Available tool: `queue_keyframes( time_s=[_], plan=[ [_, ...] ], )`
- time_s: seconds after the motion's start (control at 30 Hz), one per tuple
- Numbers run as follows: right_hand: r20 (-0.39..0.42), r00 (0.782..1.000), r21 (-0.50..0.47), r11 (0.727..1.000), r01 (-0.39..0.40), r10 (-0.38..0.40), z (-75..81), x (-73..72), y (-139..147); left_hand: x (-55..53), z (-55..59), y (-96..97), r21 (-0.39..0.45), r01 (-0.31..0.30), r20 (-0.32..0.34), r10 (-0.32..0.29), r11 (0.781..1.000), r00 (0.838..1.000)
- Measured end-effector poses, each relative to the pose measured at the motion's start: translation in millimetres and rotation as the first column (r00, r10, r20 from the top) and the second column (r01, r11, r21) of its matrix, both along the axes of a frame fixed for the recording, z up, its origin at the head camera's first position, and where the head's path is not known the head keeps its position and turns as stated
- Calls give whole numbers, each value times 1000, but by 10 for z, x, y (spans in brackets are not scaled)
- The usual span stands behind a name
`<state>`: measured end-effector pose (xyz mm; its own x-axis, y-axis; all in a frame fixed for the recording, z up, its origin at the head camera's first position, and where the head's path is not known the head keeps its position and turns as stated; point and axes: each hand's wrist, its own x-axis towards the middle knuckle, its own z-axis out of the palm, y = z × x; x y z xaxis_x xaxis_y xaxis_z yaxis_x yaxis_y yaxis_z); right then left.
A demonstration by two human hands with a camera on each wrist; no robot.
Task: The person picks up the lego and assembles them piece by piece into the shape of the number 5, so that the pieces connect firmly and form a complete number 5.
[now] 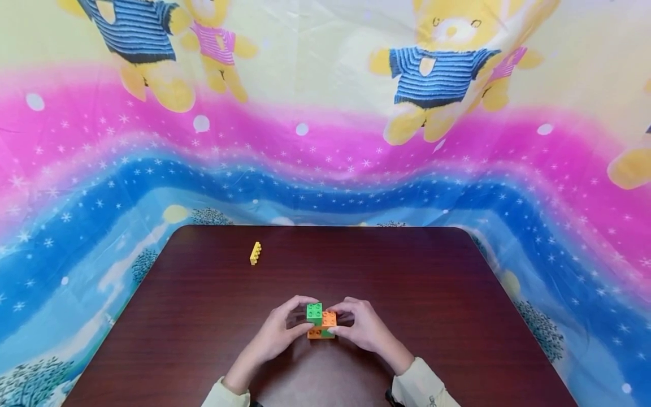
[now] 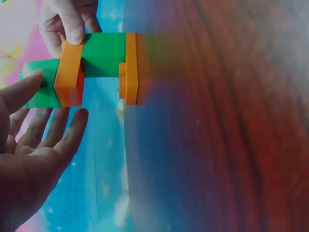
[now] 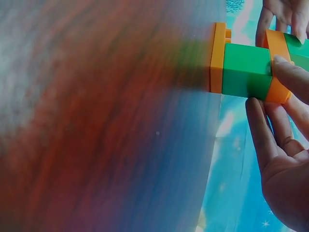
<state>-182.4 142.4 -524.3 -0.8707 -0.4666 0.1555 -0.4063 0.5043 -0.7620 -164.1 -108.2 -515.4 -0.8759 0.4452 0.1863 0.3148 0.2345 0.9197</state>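
Green and orange plastic: a stepped stack (image 1: 329, 320) of four toy bricks stands low in the head view, just right of centre, between your two hands. Order, bottom to top: flat lower orange brick (image 2: 132, 84), lower green block (image 2: 103, 55), upper orange brick (image 2: 70, 75), upper green block (image 1: 314, 312). In the head view the upper green block sits over the left part of the stack, the lower green block under the right part.

Your left hand (image 1: 274, 333) comes up from the lower left, pinching the upper green block: thumb on the near side, index finger across to the far side. Left wrist view puts that thumb flat against the green face, at the left of the frame.

Your right hand (image 1: 367, 327), from the lower right, has thumb and finger gripping the upper orange brick. Right wrist view, upper right: the thumb lies on the orange; one fingertip is right by the lower green block, contact hard to tell.

Dark red-brown tabletop (image 1: 407, 277) fills the lower middle of the head view, glossy. A yellow brick (image 1: 255, 254) lies on it, upper left of your hands and well apart from them, studs facing right. Pale sleeves (image 1: 424, 384) at the bottom edge. Behind: printed cloth (image 1: 305, 152), pink and blue bands, bears in striped shirts along the top.
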Motion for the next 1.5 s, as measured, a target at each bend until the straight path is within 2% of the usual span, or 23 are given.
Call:
queue_keyframes(
  time_s=[0.1,0.17,0.3,0.37,0.47,0.53,0.7,0.83,1.03,1.2,1.3,1.43,1.5],
  plan=[
    [12,1000,-4,1000,3,-3,-3,0,-5,-22,23,-83,-40,21,-30,-22,999,999],
    [22,1000,-11,1000,5,-5,-3,-3,-7,-52,46,-160,-74,3,-57,-7,997,998],
    [38,999,-11,1000,14,-13,-10,-8,-2,-175,78,-345,-106,-94,-135,79,990,988],
    [43,999,-11,1000,16,-16,-13,-8,3,-269,78,-441,-96,-151,-162,134,984,978],
    [48,999,-13,1000,17,-16,-15,-5,8,-439,62,-582,-71,-233,-171,218,970,961],
    [49,999,-14,1000,14,-14,-14,-2,7,-556,52,-672,-73,-292,-155,278,954,948],
    [54,998,-2,1000,17,-17,-13,0,7,-840,34,-840,-98,-425,-115,414,900,903],
    [43,999,3,1000,17,-17,-16,-3,7,-1037,7,-916,-127,-495,-69,490,860,869],
    [19,1000,3,1000,9,-9,-13,-1,-2,-1242,-64,-971,-172,-546,-13,552,820,834],
    [24,1000,4,1000,14,-14,-8,7,-2,-1387,-130,-969,-206,-560,-51,562,803,825],
    [39,999,4,1000,20,-20,0,6,-2,-1447,-158,-964,-227,-572,-52,577,788,815],
    [55,998,-6,1000,14,-14,6,-4,-4,-1493,-185,-967,-265,-590,-8,610,762,792],
    [58,998,-8,1000,10,-9,6,-6,-2,-1514,-195,-967,-282,-591,11,618,756,786]
  ],
)
